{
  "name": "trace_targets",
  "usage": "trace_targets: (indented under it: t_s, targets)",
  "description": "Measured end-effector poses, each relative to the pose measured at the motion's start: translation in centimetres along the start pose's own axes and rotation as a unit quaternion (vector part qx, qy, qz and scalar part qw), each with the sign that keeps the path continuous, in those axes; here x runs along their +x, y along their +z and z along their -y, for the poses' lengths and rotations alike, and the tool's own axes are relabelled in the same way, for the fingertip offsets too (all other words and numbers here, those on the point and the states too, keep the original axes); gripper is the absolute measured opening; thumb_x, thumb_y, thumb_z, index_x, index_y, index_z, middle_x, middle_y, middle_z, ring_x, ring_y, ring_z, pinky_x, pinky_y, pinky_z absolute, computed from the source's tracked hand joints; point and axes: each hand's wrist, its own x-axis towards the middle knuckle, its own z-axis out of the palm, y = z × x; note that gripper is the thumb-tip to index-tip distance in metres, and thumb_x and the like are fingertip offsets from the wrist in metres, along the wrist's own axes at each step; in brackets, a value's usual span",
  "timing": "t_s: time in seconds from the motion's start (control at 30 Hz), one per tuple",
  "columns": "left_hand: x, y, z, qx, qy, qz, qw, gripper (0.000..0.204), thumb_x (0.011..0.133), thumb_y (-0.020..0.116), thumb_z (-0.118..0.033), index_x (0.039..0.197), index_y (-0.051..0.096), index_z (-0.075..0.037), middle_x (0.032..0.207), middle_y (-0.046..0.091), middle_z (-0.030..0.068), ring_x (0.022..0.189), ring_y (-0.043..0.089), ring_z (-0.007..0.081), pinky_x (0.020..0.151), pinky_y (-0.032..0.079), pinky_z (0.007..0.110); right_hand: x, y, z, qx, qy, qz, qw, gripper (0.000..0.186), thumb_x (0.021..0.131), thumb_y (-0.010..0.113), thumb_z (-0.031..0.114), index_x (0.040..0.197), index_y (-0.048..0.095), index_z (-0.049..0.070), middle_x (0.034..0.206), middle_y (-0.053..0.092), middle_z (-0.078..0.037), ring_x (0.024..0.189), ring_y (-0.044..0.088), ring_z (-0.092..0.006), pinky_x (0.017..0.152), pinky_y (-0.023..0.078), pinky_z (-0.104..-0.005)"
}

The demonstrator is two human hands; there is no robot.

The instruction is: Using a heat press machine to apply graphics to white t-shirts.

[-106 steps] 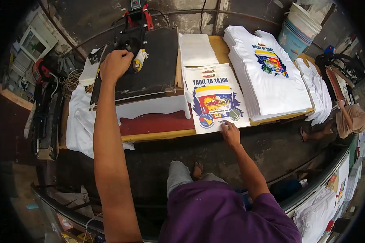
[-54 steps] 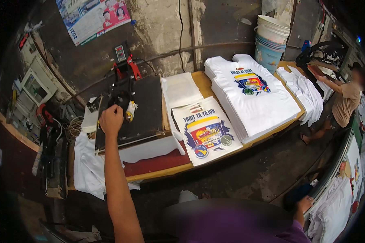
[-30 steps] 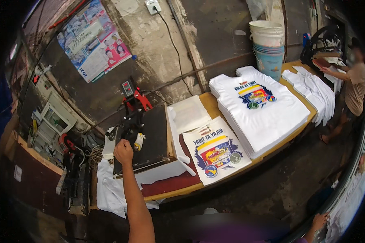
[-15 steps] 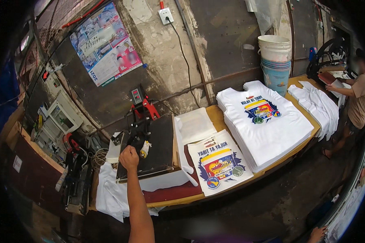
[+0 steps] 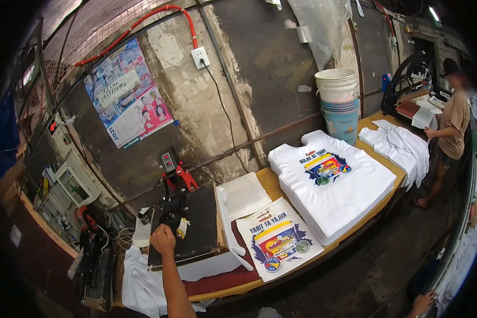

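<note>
My left hand [image 5: 163, 239] is closed in a fist at the front of a black heat press [image 5: 199, 230], apparently round its handle, which the fingers hide. A yellow-and-white wrapped bit [image 5: 183, 228] sits beside the fist on the press. White cloth and a dark red pad [image 5: 225, 280] show below its lid. Right of the press lies a transfer sheet [image 5: 279, 244] with a mirrored colour print. Low at the right edge, my right hand [image 5: 421, 304] rests with fingers extended against the rim of another work surface.
A tall stack of printed white shirts [image 5: 350, 196] stands on the yellow table, with loose white shirts [image 5: 397, 146] beyond. Nested buckets [image 5: 340, 106] stand behind. White cloth [image 5: 143, 283] hangs at the table's left. A co-worker [image 5: 450, 124] stands at another press [image 5: 405, 98]. A cord hangs from an outlet [image 5: 199, 57].
The view has tilted up and turned slightly right, so the table sits lower and further left. My left hand keeps its place on the press. The co-worker's arm has lowered.
</note>
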Motion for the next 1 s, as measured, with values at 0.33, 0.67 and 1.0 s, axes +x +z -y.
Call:
trace_targets:
  t_s: [0.33, 0.67, 1.0]
  targets:
    - [-0.1, 0.2, 0.1, 0.007, -0.015, 0.017, 1.0, 0.025, 0.081, 0.048, -0.02, 0.067, 0.056, -0.001, 0.069, 0.059, 0.0203, 0.065, 0.057, 0.0432, 0.059, 0.041, 0.053, -0.7, -0.4, -0.3, 0.053, -0.005, -0.055, 0.997, 0.066, 0.083, 0.049, 0.044, 0.135, 0.047, 0.004, 0.129, 0.05, -0.028, 0.11, 0.054, -0.0446, 0.089, 0.045, -0.0576]
    - [-0.3, 0.5, 0.7, 0.016, -0.021, 0.025, 0.999, 0.025, 0.079, 0.049, -0.019, 0.064, 0.054, 0.0, 0.067, 0.058, 0.0216, 0.063, 0.055, 0.0438, 0.057, 0.04, 0.054, 3.0, 8.7, 0.2, 0.097, 0.068, -0.02, 0.993, 0.075, 0.085, 0.053, 0.012, 0.15, 0.017, 0.008, 0.15, 0.028, -0.015, 0.127, 0.043, -0.0326, 0.098, 0.045, -0.0404]
    - [-0.2, 0.1, 0.5, 0.015, -0.007, 0.005, 1.0, 0.026, 0.08, 0.049, -0.019, 0.064, 0.053, 0.0, 0.067, 0.058, 0.0216, 0.062, 0.055, 0.0437, 0.056, 0.039, 0.053, 1.4, 3.4, 1.3, 0.044, 0.085, 0.053, 0.994, 0.073, 0.087, 0.056, 0.017, 0.15, 0.018, 0.009, 0.151, 0.028, -0.012, 0.126, 0.045, -0.0311, 0.099, 0.045, -0.0401]
